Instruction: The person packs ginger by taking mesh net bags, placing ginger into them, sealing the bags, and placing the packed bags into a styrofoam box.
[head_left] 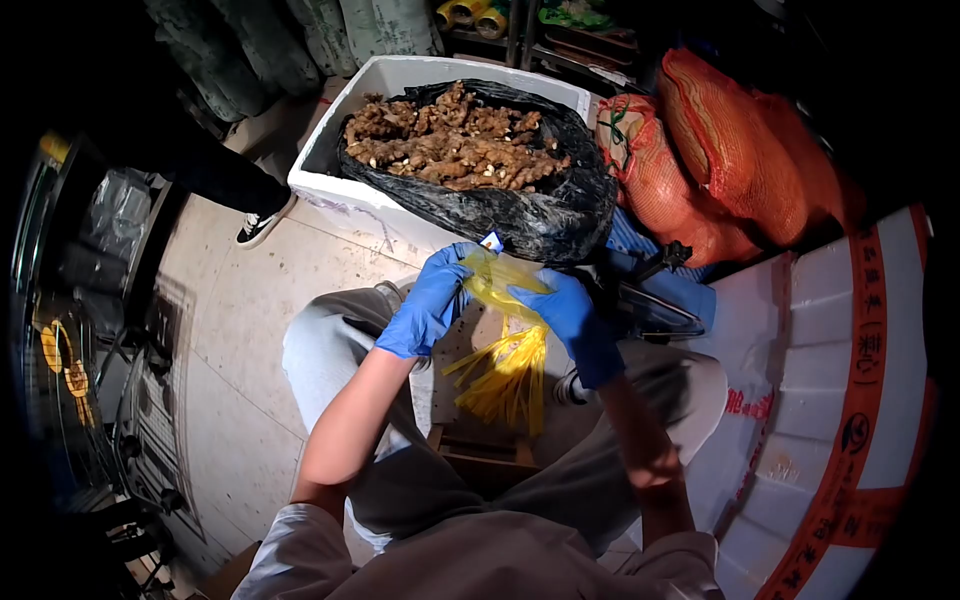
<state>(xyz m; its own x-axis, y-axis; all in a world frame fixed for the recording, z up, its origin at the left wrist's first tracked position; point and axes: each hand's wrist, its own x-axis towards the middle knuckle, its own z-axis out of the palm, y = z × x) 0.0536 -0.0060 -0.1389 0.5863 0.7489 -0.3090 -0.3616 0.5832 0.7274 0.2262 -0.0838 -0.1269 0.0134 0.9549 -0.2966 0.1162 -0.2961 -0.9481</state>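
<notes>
Between my hands a yellow mesh bag (502, 283) is stretched, its lower part hanging as a loose fringe of yellow strands. My left hand (432, 302), in a blue glove, pinches the bag's left side near a small blue-and-white tag (491, 242). On the other side, my right hand (572, 315), also gloved in blue, has its fingers closed on the mesh. Just beyond both hands, knobbly ginger (455, 140) is heaped in a black plastic bag (500, 215) inside a white foam box (345, 205).
Orange-red mesh sacks (730, 150) lean at the right behind blue items. White foam boxes (820, 400) with orange tape stand close on my right. A person's shoe (262, 224) is on the floor at left. Wire racks (150, 390) line the left side.
</notes>
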